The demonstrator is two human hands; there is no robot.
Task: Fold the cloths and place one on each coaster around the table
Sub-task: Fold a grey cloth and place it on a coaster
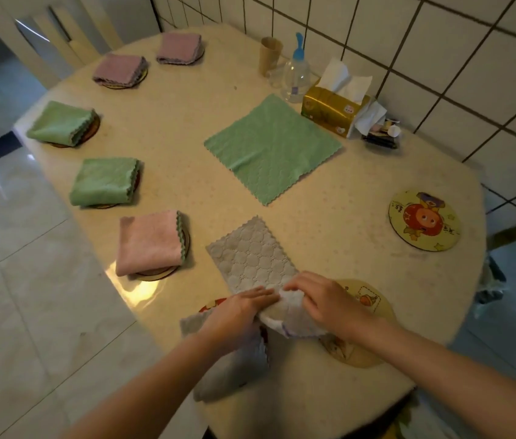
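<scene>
A grey quilted cloth [252,258] lies at the table's near edge, its near part bunched up. My left hand [237,312] and my right hand [323,301] both grip that bunched part. Under my right wrist lies a yellow coaster [374,304]; a red-edged coaster [210,307] peeks out beside my left hand. A bare cartoon coaster [424,220] sits at the right. A green cloth [274,147] lies spread flat mid-table. Along the left rim, folded cloths rest on coasters: a pink cloth [149,242], two green ones [103,182] [60,123], two pink ones [119,69] [179,47].
By the tiled wall stand a gold tissue box [329,109], a clear bottle with a blue cap [296,74], a paper cup [270,55] and small clutter [380,134]. The cream oval table [329,217] drops off to a tiled floor on the left. A chair stands at the far left.
</scene>
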